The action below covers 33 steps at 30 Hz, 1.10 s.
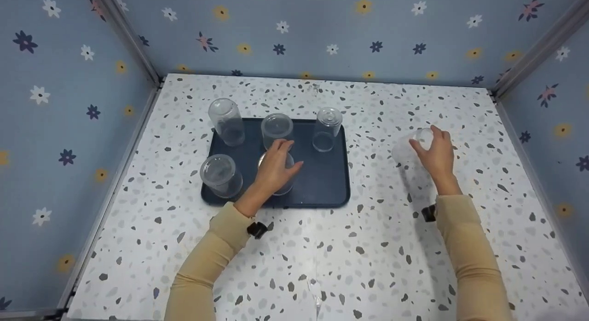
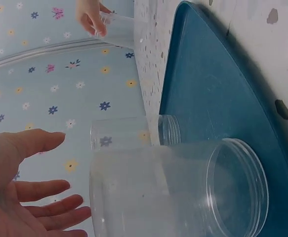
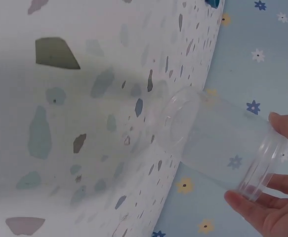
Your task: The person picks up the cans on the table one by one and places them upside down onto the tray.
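My right hand [image 1: 439, 157] grips a clear plastic jar [image 3: 218, 143] by its threaded rim, thumb and fingers on either side. The jar leans, its base toward the table; whether they touch I cannot tell. Over the dark blue tray [image 1: 317, 187], my left hand [image 1: 274, 169] hovers with spread fingers above the front middle jar [image 1: 286, 185]. A gap shows between those fingers and the jar [image 2: 148, 192] in the left wrist view. That jar stands mouth down, its threaded rim on the tray.
Other clear jars stand on the tray: one at back left [image 1: 230, 128], one at back middle [image 1: 277, 125], one at back right [image 1: 326, 132] and one at front left [image 1: 222, 176]. Flowered panels [image 1: 303, 31] border the speckled table [image 1: 368, 247] at the back and sides.
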Available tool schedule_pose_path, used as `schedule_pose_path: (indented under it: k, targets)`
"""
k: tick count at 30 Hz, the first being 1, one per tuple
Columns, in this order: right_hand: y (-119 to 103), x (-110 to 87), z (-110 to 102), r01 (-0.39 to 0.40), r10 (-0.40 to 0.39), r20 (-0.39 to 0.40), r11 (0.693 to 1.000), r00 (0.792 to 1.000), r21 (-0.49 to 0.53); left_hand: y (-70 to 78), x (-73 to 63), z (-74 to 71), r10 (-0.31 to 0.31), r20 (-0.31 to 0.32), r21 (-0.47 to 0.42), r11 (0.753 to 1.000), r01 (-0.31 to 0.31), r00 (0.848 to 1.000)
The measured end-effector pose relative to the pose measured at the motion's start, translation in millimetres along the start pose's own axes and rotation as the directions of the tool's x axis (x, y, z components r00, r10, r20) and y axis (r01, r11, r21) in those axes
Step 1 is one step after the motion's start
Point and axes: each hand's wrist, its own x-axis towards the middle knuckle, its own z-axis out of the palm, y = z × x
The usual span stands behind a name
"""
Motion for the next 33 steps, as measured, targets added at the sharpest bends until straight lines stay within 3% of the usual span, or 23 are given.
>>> schedule_pose_path:
  k: [6,18,33]
  targets:
    - [-6.2,-10.4,5.7,0.038,-0.036,-0.056,0.998,0.998,0.051,1.8,-2.4,7.5,0.017,-0.043,-0.094,0.995,-0.021,0.999]
    - [-20.9,-32.1,10.4,0.098,-0.076,-0.145,0.984,0.986,0.149,8.5,-7.9,24.5,0.065,-0.138,-0.264,0.959,-0.1,0.988]
    - [-41.0,-59.5,24.5,0.205,-0.145,-0.241,0.947,0.96,0.247,16.6,-11.9,42.0,0.087,-0.17,-0.381,0.913,-0.147,0.982]
